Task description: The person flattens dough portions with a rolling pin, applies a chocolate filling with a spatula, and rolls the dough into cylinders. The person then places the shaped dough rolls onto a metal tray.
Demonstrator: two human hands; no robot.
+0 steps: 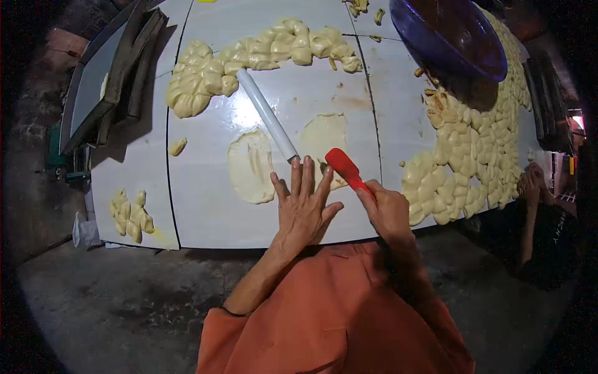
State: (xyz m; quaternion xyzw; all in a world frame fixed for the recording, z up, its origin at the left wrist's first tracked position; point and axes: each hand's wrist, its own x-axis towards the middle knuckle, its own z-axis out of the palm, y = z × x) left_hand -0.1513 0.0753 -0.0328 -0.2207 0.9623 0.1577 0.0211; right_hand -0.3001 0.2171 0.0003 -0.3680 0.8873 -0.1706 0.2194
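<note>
My right hand (387,210) is closed around the handle of a red spatula (342,166), its broad head over the lower part of a flattened dough piece (324,138). With fingers spread, my left hand (302,202) reaches over the table between that piece and another flattened oval of dough (250,165). Its fingertips are by the near end of a pale rolling pin (268,115), which lies slanting away to the left. Whether they touch the pin I cannot tell. Beyond it, small dough lumps (283,47) curve in an arc.
A purple basin (492,53) with brown filling stands at the far right. Many dough pieces (467,149) cover the table's right side, where another person's hands (531,181) rest near the edge. Framed trays (93,84) lean at far left, and a small dough cluster (132,215) lies at near left.
</note>
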